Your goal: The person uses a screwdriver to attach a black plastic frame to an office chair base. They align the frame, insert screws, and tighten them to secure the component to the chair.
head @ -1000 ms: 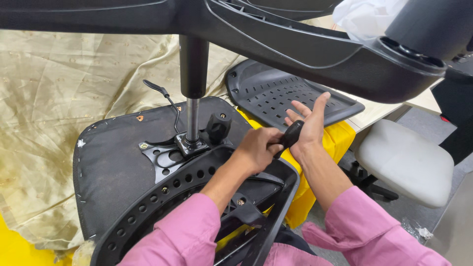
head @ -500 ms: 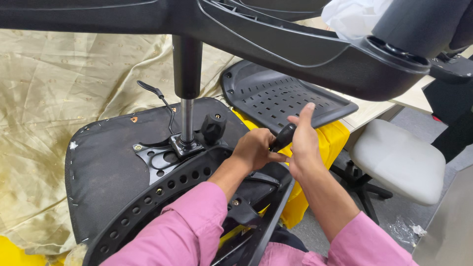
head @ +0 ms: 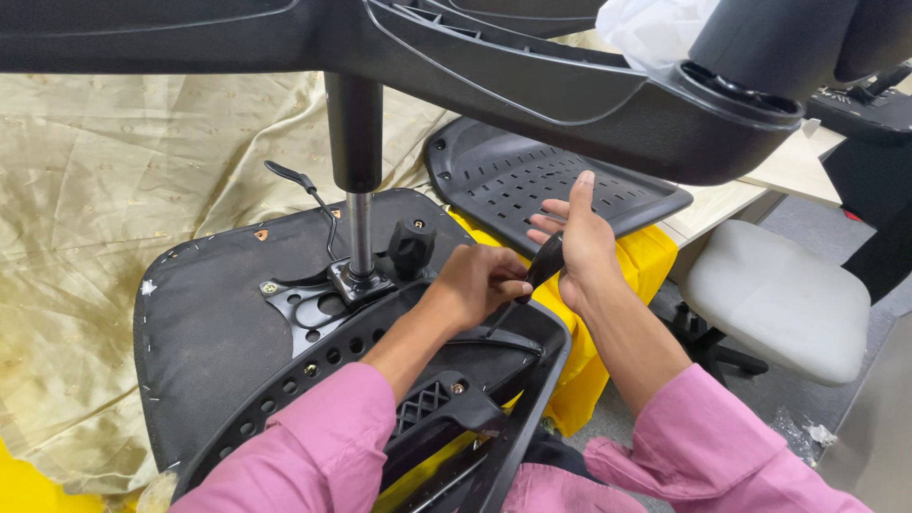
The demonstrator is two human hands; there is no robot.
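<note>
The left hand (head: 480,283) is curled shut, its fingertips pinched on the lower end of a black tool handle (head: 543,261). The right hand (head: 578,236) lies against the handle's other side, palm and thumb pressed to it while the 4 fingers stand apart and stretched upward. The handle sits tilted between the 2 hands, just above the top edge of a black backrest frame (head: 380,366) with round holes, which slants across the person's lap. Both forearms come out of pink sleeves (head: 313,446).

Just left of the left hand is a black knob (head: 412,245), beside a metal column (head: 359,233) that rises from a plate (head: 309,309) bolted to the upturned seat (head: 204,313). A thin lever (head: 299,185) sticks out behind the column. Overhead, the chair's black base (head: 532,76) spans the view. Behind the right hand lies a perforated black panel (head: 532,180) on something yellow (head: 646,261). A grey stool (head: 779,294) stands to the right, and a gold cloth (head: 114,190) covers the ground on the left.
</note>
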